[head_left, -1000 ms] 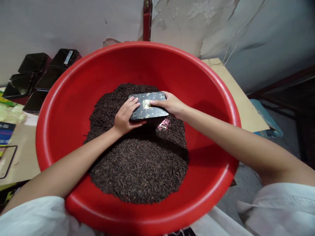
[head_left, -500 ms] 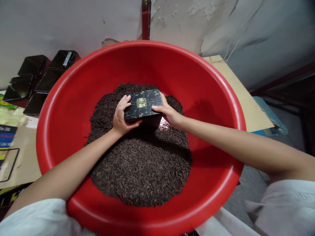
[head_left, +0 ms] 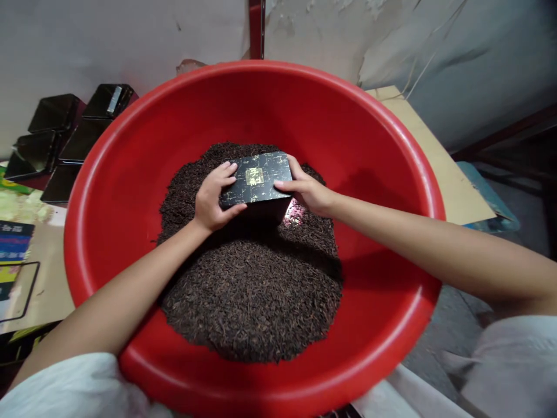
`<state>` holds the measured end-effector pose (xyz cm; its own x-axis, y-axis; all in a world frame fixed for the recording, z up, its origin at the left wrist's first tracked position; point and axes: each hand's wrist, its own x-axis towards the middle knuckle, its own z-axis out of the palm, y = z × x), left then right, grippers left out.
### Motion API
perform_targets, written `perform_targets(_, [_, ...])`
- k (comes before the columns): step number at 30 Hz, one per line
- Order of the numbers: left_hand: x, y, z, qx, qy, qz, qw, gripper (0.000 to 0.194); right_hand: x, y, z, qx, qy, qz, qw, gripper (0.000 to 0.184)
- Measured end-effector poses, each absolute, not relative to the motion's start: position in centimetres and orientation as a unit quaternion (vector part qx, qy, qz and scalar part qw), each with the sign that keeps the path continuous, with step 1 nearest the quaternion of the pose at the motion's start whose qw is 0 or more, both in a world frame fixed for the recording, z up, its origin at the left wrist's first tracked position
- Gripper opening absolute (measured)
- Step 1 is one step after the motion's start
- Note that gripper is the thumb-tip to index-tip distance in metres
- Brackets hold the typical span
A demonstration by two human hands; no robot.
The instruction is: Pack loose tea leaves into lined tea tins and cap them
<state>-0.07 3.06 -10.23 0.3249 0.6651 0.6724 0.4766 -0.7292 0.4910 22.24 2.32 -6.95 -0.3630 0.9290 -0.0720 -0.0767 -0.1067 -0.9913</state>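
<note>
A big red plastic basin (head_left: 130, 145) fills most of the view and holds a heap of dark loose tea leaves (head_left: 248, 290). At the far part of the heap a black box with gold markings (head_left: 256, 177) rests on the leaves. My left hand (head_left: 211, 200) grips its left edge, fingers on the lid and thumb under the near side. My right hand (head_left: 307, 188) grips its right edge in the same way. Both forearms reach in from the near rim.
Several black boxes (head_left: 65, 136) stand against the wall at the back left. Printed papers (head_left: 13, 244) lie on the table at the left. A beige board (head_left: 435, 151) sits behind the basin at the right, beside a dark floor area.
The box has turned from a flat, wide lie to a squarer, more level pose and shifted slightly left and farther. Both hands have stayed on its two edges.
</note>
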Motion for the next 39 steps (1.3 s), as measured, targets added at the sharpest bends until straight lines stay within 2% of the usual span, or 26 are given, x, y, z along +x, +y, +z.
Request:
perform_targets(3, [1.2,3.0,-8.4,0.708,0.403,0.547,0.192,0.053,21.8,2.9,-6.9,-0.409,-0.459,0.666,0.423,0.046])
perform_targets(5, [2.2,2.9,-7.6,0.61,0.461,0.588,0.264,0.043,21.7,3.3,-6.7,-0.409,-0.433,0.69,0.412,0.045])
perform_targets(10, [3.6,2.3,-7.2,0.405,0.551,0.478,0.551,0.044,21.3,3.2,-6.1,-0.474,-0.424,0.662,0.398,0.048])
perform_targets(13, [3.7,2.0,-7.5,0.36,0.517,0.447,0.635,0.044,21.0,2.6,-6.1,-0.5,-0.445,0.62,0.408,0.047])
perform_targets(17, [3.4,2.3,-7.6,0.425,0.526,0.454,0.58,0.037,21.1,2.7,-6.4,-0.517,-0.53,0.533,0.41,0.036])
perform_targets(21, [2.7,3.1,-7.5,0.567,0.557,0.402,0.454,0.034,21.8,3.4,-5.9,-0.505,-0.658,0.414,0.374,0.034])
perform_targets(23, [2.4,3.4,-7.4,0.626,0.556,0.393,0.38,0.032,22.4,3.6,-5.3,-0.455,-0.727,0.381,0.344,0.049])
perform_targets(26, [2.2,3.6,-7.4,0.672,0.54,0.397,0.315,0.031,23.1,3.3,-4.3,-0.357,-0.817,0.364,0.269,0.09])
perform_targets(28, [2.1,3.7,-7.6,0.679,0.537,0.39,0.315,0.033,23.5,3.1,-4.0,-0.336,-0.84,0.355,0.237,0.102])
perform_targets(30, [1.8,3.9,-7.9,0.69,0.529,0.392,0.301,0.038,23.6,3.0,-4.1,-0.345,-0.844,0.346,0.222,0.105])
perform_targets(34, [0.0,5.1,-8.7,0.694,0.558,0.399,0.22,0.04,23.4,2.9,-4.7,-0.372,-0.848,0.304,0.224,0.098])
perform_targets(37, [-1.1,5.9,-9.0,0.613,0.665,0.324,0.275,0.026,23.2,2.7,-4.3,-0.392,-0.846,0.265,0.246,0.084])
perform_targets(39, [-1.0,6.0,-8.8,0.588,0.684,0.299,0.312,0.027,23.2,2.3,-3.3,-0.414,-0.834,0.241,0.273,0.076])
